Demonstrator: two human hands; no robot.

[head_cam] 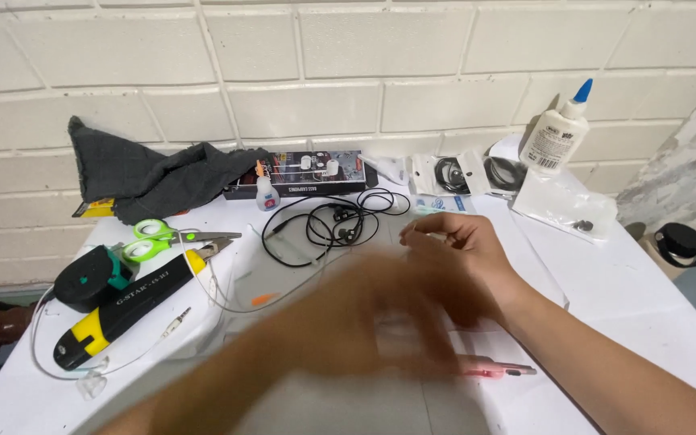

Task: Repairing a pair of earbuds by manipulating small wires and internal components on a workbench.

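My left hand [340, 322] is a motion blur over the middle of the white table [630, 290], and whether it holds anything cannot be made out. My right hand [461, 258] hovers just beyond it, fingers curled and pinched together at the tips; a thin item between them is too small to tell. Black wired earphones [332, 221] lie coiled on the table just past the hands. A pink tool [493, 369] lies on the table under my right forearm.
At the left lie green-handled scissors [159, 236], a black and yellow tool [118, 310], a black case [86, 278] and a clear cable. A grey cloth [151, 173], an earphone box [300, 171], a small glue bottle [265, 193], plastic bags and a large white glue bottle [557, 133] line the brick wall.
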